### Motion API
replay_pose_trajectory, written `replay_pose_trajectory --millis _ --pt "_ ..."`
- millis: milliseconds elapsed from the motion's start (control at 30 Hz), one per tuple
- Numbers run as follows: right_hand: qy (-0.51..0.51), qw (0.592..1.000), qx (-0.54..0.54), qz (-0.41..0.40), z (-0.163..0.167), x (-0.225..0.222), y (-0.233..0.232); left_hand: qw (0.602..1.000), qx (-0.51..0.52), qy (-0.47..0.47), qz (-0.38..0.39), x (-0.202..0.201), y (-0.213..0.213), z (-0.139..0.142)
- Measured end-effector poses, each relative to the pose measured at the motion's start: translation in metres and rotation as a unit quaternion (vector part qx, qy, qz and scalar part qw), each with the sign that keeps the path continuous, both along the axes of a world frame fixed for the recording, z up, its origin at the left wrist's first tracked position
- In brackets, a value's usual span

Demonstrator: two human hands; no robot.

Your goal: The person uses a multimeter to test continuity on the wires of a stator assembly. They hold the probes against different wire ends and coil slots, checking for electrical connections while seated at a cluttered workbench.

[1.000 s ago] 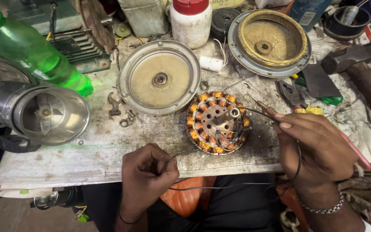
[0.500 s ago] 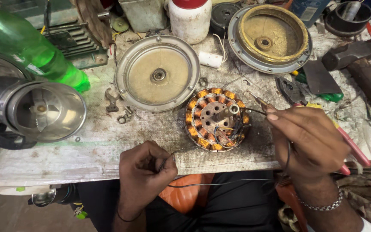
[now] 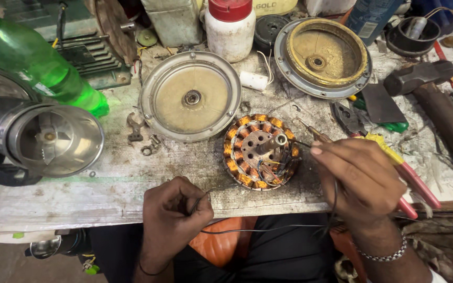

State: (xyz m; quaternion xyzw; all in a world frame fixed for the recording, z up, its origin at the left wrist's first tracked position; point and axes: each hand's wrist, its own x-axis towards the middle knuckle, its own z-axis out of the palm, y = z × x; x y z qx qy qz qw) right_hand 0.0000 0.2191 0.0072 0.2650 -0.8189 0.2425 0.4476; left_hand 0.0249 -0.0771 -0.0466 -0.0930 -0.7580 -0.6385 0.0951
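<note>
A round fan stator point(image 3: 260, 151) with copper windings and a central shaft lies on the workbench near its front edge. My right hand point(image 3: 360, 181) is just right of it, holding a thin pointed tool point(image 3: 314, 133) whose tip reaches the stator's rim. A thin dark wire point(image 3: 268, 228) runs from the stator past my right hand and across to my left hand point(image 3: 176, 212), which pinches its end below the bench edge.
Two round metal fan covers point(image 3: 191, 97) point(image 3: 323, 54) lie behind the stator. A green bottle point(image 3: 38, 65) and a steel jar point(image 3: 53, 139) lie at left. A white red-capped container point(image 3: 229, 27), pliers point(image 3: 389, 157) and a hammer point(image 3: 420, 76) are also there.
My right hand has moved slightly left and down, closer over the stator's right side. My left hand keeps pinching the wire in about the same place.
</note>
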Motion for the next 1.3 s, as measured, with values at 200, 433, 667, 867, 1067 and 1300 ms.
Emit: replay_pose_trajectory --millis 200,433,667,867,1067,1300 --pt "0.024 1.0 -0.012 0.014 0.003 0.0 0.0 1.0 0.026 0.005 -0.015 0.0 0.001 -0.001" --pt "-0.003 1.0 0.002 0.002 0.008 0.009 -0.002 1.0 0.005 0.01 -0.002 -0.001 0.003 0.001" --pt "0.001 1.0 0.0 0.014 0.003 0.006 0.003 1.0 -0.004 0.018 0.0 -0.001 0.004 0.003" --pt "0.01 1.0 -0.011 0.009 0.0 0.006 0.005 1.0 -0.014 0.019 0.0 -0.002 0.003 0.005" --pt "0.014 1.0 -0.007 -0.002 0.001 0.01 0.005 1.0 0.011 0.017 -0.008 0.0 0.004 0.006" --pt "0.003 1.0 -0.018 -0.011 0.0 0.007 0.002 1.0 0.016 0.01 -0.01 0.001 0.003 0.008"
